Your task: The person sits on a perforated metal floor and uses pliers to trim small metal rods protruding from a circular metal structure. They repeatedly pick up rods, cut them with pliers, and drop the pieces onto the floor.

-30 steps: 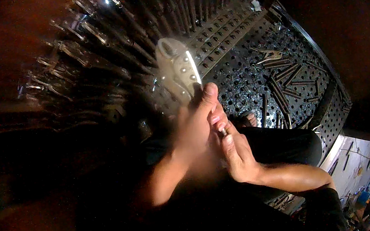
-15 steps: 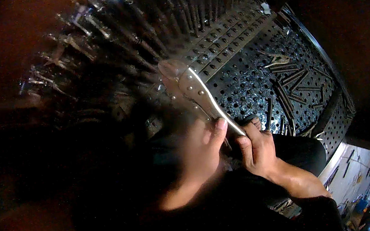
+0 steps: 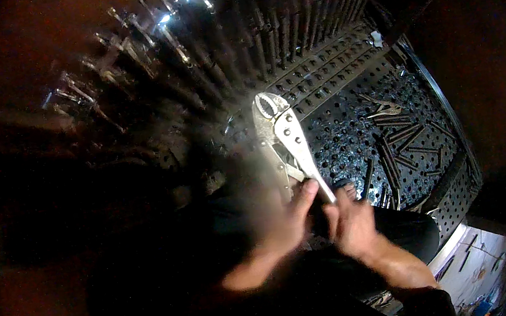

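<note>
A pair of silver locking pliers [image 3: 295, 142] points away from me in the middle of the view, its toothed jaws nearly closed on each other with nothing visible between them. My left hand [image 3: 281, 233] is wrapped round the handles, thumb lying against the right-hand one; motion and shadow smear its other fingers. At the near end of the right-hand handle, my right hand [image 3: 357, 231] is closed, thumb and fingers pinching the tip. Its fingers are partly blurred.
Behind the pliers, many upright metal rods [image 3: 287, 35] rise in rows from a perforated strip [image 3: 318, 70]. To the right lies a perforated metal panel [image 3: 352, 120] strewn with short dark rods [image 3: 401, 136] and shiny fragments. A pale, cluttered floor [image 3: 478, 262] shows at lower right.
The pliers have turned more upright and shifted slightly right, and their jaws show more sharply. My right hand has dropped a little and blurred at the handle's end.
</note>
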Motion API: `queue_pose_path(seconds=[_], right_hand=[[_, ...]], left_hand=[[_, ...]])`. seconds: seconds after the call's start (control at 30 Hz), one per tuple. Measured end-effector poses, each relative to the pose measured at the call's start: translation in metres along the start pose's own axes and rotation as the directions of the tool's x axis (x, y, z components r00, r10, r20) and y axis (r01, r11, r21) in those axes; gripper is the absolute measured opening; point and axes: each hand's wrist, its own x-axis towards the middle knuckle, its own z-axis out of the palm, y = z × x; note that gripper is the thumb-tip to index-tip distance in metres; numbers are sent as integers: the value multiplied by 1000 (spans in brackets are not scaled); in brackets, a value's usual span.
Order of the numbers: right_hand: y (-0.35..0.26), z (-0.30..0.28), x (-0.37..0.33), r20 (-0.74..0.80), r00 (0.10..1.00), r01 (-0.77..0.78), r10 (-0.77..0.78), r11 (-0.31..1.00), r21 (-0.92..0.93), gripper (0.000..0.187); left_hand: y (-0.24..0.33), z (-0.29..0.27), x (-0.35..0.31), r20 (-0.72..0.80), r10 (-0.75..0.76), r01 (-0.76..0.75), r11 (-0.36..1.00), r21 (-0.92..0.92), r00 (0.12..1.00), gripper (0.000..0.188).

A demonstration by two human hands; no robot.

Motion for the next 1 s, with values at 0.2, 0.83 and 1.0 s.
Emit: queue_pose_path(seconds=[0.2, 0.83, 1.0], right_hand=[[5, 1, 0, -20, 976, 214, -216, 975, -55, 19], [-11, 73, -30, 414, 910, -262, -1, 773, 578, 25], [-10, 74, -23, 614, 788, -481, 48, 670, 566, 41]], left_hand=[[-42, -10, -5, 61, 125, -124, 992, -20, 990, 41], [-60, -48, -18, 264, 145, 83, 716, -693, 953, 63], [-64, -52, -13, 240, 113, 84, 729, -679, 964, 70]])
